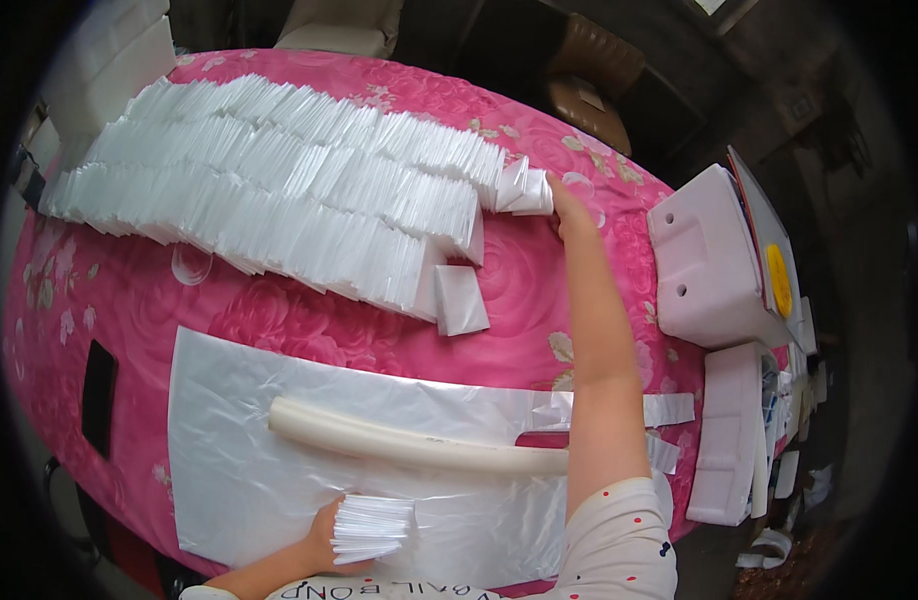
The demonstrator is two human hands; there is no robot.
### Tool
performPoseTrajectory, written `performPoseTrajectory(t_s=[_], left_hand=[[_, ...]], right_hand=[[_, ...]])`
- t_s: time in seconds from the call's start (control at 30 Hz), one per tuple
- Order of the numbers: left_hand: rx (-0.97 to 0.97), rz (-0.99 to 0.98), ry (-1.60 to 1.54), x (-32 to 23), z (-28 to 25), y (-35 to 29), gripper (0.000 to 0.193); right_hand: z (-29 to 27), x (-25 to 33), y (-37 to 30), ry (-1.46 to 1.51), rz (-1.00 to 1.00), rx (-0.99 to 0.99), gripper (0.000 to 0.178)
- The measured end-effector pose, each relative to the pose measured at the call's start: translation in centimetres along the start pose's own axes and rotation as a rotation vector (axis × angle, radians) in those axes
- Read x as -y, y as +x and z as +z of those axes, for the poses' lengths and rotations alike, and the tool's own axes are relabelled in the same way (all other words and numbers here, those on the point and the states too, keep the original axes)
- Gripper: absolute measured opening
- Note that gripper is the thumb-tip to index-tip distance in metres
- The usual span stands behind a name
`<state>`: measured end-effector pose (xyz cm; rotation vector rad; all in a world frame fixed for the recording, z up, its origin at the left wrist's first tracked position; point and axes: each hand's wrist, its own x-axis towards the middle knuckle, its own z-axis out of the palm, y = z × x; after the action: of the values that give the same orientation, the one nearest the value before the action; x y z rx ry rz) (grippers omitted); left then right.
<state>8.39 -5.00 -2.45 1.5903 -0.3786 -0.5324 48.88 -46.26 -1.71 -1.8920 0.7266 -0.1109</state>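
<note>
On pink floral cloth (pixel 539 290), three long rows of folded plastic bags (pixel 279 190) laid, right hand (pixel 564 205) setting another at the top row's end, left hand (pixel 329 535) clamped on an unplaced stack (pixel 371 528).

Three long overlapping rows of folded white plastic bags (pixel 279 190) lie on the pink flowered worktop (pixel 539 290), each row holding too many to count. One folded bag (pixel 461 300) lies apart at the end of the nearest row. One flat stack of unfolded bags (pixel 239 450) lies in front, with one white tube (pixel 409 445) across it. Two hands show: the right hand (pixel 569 212) and the left hand (pixel 324 535), which holds one small folded bundle (pixel 371 528).
</note>
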Motion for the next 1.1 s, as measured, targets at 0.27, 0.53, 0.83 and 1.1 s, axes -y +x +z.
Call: performPoseTrajectory(t_s=[0.27,0.53,0.83,1.1], left_hand=[[0.075,0.294,0.366,1.6,-0.8,-0.1,0.038],[0.01,0.068,0.158,2.8,0.2,-1.0,0.026],[0.046,0.119,0.165,2.3,-0.1,-0.6,0.043],[-0.105,-0.017,-0.074,0.1,0.9,0.1,0.039]], right_hand=[[6.0,3.1,-5.7,-0.248,-0.489,-0.008,0.049],[6.6,2.1,-5.9,-0.284,-0.602,-0.354,0.053],[5.9,0.0,-6.0,-0.025,-0.676,-0.014,0.068],[0.8,-0.7,-12.6,-0.081,-0.737,-0.045,0.059]])
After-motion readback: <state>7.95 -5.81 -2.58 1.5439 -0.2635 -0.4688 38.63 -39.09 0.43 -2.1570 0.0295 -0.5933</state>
